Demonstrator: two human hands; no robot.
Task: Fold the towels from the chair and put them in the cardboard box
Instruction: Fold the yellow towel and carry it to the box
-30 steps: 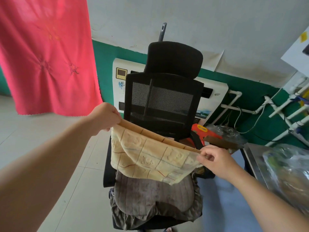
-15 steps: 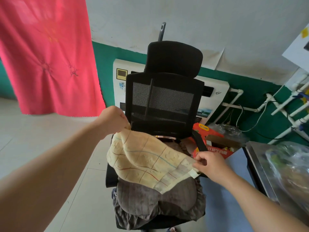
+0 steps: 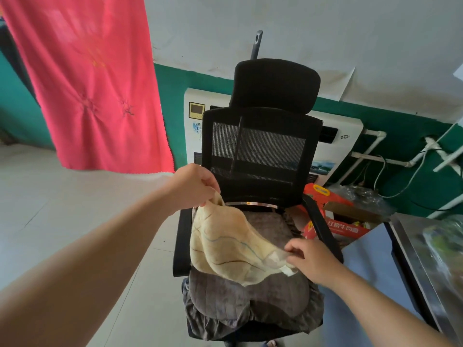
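A black mesh office chair (image 3: 260,146) is filling the centre of the frame, its seat carrying a grey quilted cushion (image 3: 250,296). Right of it, an open cardboard box (image 3: 350,221) is sitting low at centre right. The cream towel (image 3: 225,246) is sagging over the seat (long axis running upper left to lower right). The left hand (image 3: 193,189) is pinching its far corner, fingers clamped; the right hand (image 3: 313,261), nearer the box, is gripping the near corner, fingers closed on cloth.
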